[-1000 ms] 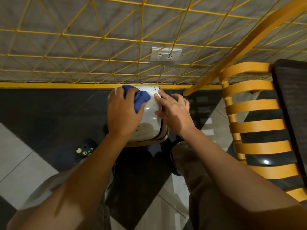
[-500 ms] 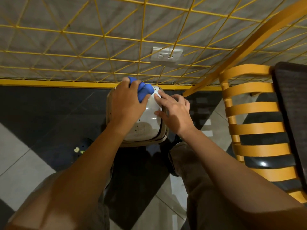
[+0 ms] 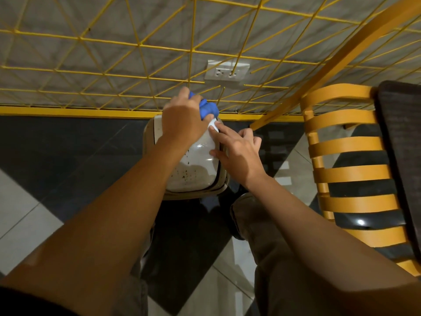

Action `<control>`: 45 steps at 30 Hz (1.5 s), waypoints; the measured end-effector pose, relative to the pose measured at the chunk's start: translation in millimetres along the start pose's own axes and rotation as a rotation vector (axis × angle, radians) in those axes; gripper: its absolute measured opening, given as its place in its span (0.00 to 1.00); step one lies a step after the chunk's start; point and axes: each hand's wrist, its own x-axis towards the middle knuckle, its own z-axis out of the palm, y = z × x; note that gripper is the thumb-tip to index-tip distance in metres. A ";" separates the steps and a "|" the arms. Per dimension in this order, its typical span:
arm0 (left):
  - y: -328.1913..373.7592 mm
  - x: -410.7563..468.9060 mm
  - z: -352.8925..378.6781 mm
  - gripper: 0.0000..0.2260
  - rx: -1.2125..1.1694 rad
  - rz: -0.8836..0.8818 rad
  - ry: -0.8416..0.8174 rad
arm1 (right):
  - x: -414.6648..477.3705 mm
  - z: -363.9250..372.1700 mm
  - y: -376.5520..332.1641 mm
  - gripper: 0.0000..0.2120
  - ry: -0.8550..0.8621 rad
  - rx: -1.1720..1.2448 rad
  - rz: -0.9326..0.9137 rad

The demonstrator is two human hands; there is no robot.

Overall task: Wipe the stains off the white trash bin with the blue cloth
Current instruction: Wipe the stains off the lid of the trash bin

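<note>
The white trash bin (image 3: 196, 179) stands on the dark floor (image 3: 68, 160), its far side close to the yellow skirting (image 3: 68, 110) at the foot of the wall. The L hand (image 3: 182, 119) is clenched round the blue cloth (image 3: 208, 109), which is bunched into a ball at the far edge of the bin lid. The R hand (image 3: 237, 153) rests on the right side of the lid, index finger and thumb stretched flat on it. Its other fingers bend at the right edge, and I cannot tell if they hook the rim.

Step in hand, as I judge it: wiping the lid top. The dark stains (image 3: 185, 175) sit mostly on the near half of the lid, so the cloth is now at the wrong end.

How to do it well:
- Pull the cloth back toward the near edge w/ firm pressure, in straight overlapping passes.
- Open the ball a bit. A flatter pad covers more and gives a clean face.
- Let the R hand press down, since the bin is prob. light and can slide or tip.
- Rub dried specks in small circles, then check the rim and corners.
</note>
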 end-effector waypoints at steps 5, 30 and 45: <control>-2.5 2.4 -5.1 0.21 0.037 -0.036 -0.010 | -0.7 0.6 -1.4 0.22 -0.009 -0.022 0.013; -12.3 -41.8 -2.5 0.20 -0.072 -0.290 0.183 | 2.2 -2.6 0.3 0.24 -0.025 0.001 -0.004; -17.4 -64.1 -6.7 0.18 -0.189 -0.412 0.229 | 3.4 -2.3 1.0 0.25 -0.054 0.024 -0.019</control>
